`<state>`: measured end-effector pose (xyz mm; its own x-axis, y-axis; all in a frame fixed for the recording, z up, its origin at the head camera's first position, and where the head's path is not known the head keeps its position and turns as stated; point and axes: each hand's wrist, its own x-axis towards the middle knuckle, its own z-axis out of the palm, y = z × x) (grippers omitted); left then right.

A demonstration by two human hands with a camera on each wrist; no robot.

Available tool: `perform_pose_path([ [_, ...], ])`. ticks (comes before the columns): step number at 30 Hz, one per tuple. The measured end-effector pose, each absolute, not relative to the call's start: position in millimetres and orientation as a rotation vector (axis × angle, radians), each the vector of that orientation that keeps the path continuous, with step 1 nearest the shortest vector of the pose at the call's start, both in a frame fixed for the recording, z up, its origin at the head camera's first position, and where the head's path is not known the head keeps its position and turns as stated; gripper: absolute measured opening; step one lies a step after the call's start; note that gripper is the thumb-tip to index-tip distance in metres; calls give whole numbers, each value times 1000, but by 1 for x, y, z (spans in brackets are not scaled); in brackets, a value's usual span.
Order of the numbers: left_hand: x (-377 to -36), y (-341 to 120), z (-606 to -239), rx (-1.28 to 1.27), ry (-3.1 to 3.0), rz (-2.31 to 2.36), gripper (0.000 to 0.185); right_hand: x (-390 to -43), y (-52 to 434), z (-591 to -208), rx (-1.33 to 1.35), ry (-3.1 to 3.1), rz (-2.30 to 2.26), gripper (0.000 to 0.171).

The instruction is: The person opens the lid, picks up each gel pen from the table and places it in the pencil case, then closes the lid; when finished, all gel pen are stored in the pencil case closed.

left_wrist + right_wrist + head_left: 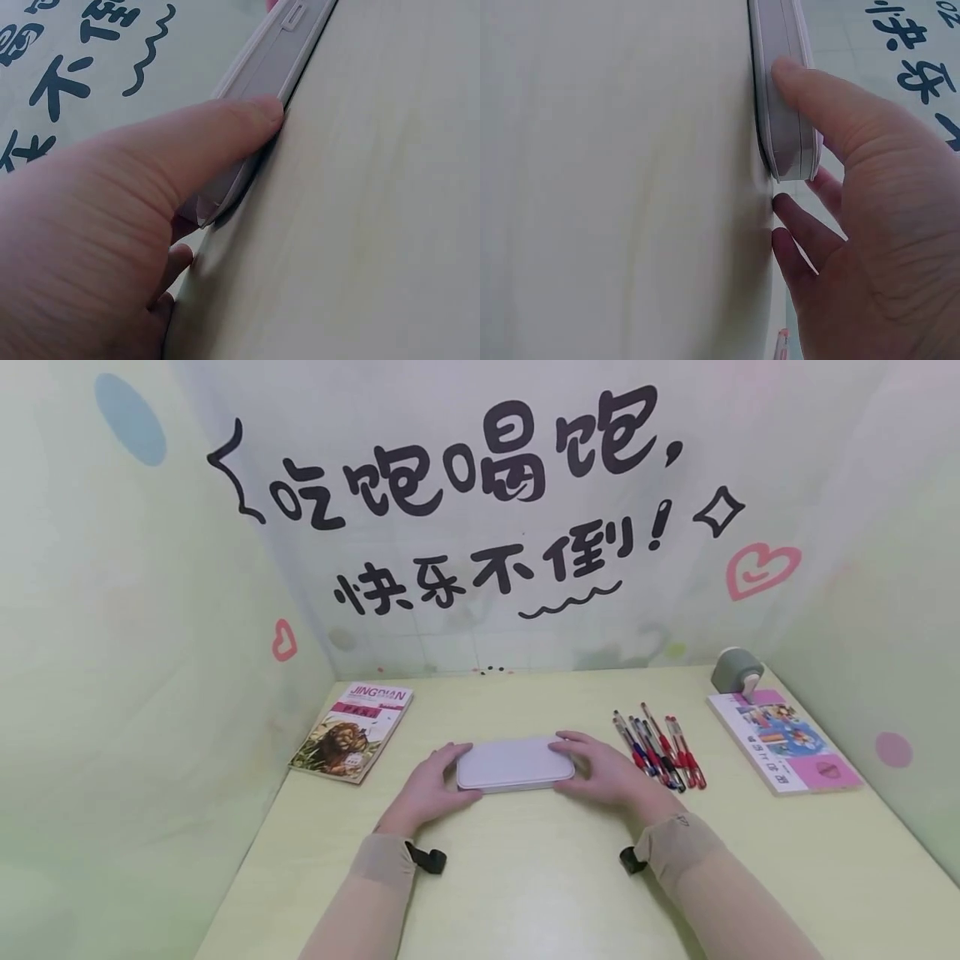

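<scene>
White, smooth, round-cornered case (514,763), apparently plastic, lies flat, gripped endwise by left hand (429,791) and right hand (609,772).

A lion-cover book (352,732), pens (660,748) (red and blue), pink book (783,742), tape dispenser (737,672).

A flat white rectangular plastic case (514,764) lies in the middle of the pale yellow-green desk (540,893). The left hand (429,789) touches its left end, the right hand (607,772) its right end. A lion-cover paperback book (354,731) lies to the far left. A row of red and blue pens (660,747) lies just right of the right hand, a pink-covered book (783,741) farther right, and a grey round tape dispenser (737,672) behind that book.
</scene>
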<state>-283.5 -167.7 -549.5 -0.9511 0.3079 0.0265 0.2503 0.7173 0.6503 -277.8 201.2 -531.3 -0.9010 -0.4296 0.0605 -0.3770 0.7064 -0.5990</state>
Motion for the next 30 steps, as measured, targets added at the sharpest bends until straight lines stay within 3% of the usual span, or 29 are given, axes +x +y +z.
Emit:
perform_pose_path([
  [18, -283, -167, -544, 443, 2840, 1060, 101, -280, 204, -512, -654, 2757, -916, 73],
  [23, -283, -166, -543, 395, 2808, 1118, 112, -282, 207, -518, -539, 2671, -1191, 71],
  [30, -283, -166, -546, 369, 2807, 1114, 128, -286, 195, -528, -271, 2537, -1694, 50],
])
